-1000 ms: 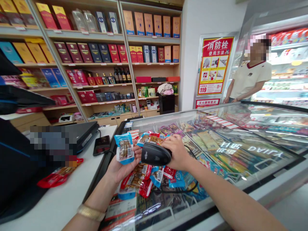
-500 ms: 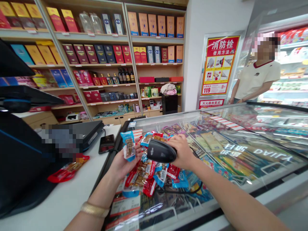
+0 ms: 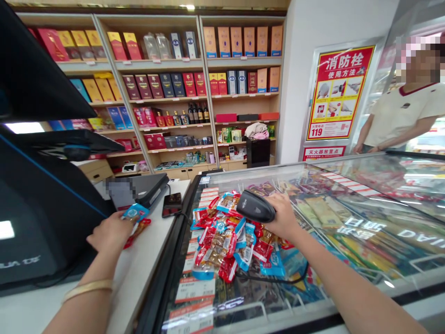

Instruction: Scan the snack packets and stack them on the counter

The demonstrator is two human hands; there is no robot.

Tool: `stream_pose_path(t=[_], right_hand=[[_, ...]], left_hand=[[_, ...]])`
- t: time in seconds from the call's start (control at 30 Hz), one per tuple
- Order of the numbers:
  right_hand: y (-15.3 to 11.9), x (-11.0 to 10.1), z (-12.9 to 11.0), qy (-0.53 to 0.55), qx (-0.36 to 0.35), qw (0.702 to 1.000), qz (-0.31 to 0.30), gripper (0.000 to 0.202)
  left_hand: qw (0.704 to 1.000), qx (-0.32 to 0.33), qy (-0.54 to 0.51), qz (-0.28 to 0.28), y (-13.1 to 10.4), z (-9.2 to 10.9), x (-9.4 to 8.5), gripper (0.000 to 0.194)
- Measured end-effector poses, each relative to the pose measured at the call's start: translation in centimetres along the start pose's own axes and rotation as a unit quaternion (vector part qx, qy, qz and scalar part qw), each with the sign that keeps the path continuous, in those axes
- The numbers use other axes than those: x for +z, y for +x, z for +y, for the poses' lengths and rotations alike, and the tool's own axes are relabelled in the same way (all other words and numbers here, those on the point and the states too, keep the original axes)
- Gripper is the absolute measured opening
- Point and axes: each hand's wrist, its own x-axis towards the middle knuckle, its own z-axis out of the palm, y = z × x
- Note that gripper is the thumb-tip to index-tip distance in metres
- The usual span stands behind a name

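Blue snack packet (image 3: 135, 213) pinched under left hand (image 3: 110, 232).

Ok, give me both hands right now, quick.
Left hand: closed on a blue snack packet over the white counter.
Right hand: closed on the black scanner, above the snack pile.

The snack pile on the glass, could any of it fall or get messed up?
Maybe. The snack pile lies loose on the slick freezer lid, so a nudge from the right hand holding the scanner could slide packets off. The scanner's cable runs under the pile and might drag some. The left hand sets a blue packet beside a red one, where scanned packets could mix.
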Motion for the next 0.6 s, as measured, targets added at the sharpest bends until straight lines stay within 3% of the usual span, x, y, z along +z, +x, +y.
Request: stream_pose_path(t=[0.1, 0.17, 0.27, 0.33, 0.43, 0.53, 0.6], right_hand=[[0.0, 0.0, 0.2, -0.003, 0.010, 1.000, 0.003, 0.027], [0.0, 0.1, 0.3, -0.003, 0.015, 1.000, 0.005, 0.026], [0.0, 0.2, 0.5, -0.007, 0.020, 1.000, 0.009, 0.026], [0.0, 0.4, 0.6, -0.010, 0.024, 1.000, 0.014, 0.028], [0.1, 0.5, 0.7, -0.010, 0.031, 0.999, 0.024, 0.031], [0.1, 0.5, 0.8, -0.005, 0.036, 0.999, 0.024, 0.029], [0.2, 0.6, 0.9, -0.003, 0.040, 0.999, 0.015, 0.029]], left_hand=[[0.993, -0.010, 0.082, 0.083, -0.9, -0.5, -0.6, 0.033], [0.988, 0.031, 0.068, 0.135, -2.1, -0.1, -0.6, 0.026], [0.973, 0.103, 0.025, 0.203, -3.6, 1.8, -0.3, 0.022], [0.968, 0.142, 0.008, 0.207, -4.3, 4.0, 0.2, 0.030], [0.973, 0.195, -0.021, 0.121, -5.4, 8.3, 2.0, 0.043], [0.968, 0.245, -0.045, -0.034, -7.2, 12.4, 5.1, 0.051], [0.962, 0.234, -0.023, -0.136, -8.8, 14.5, 7.5, 0.048]])
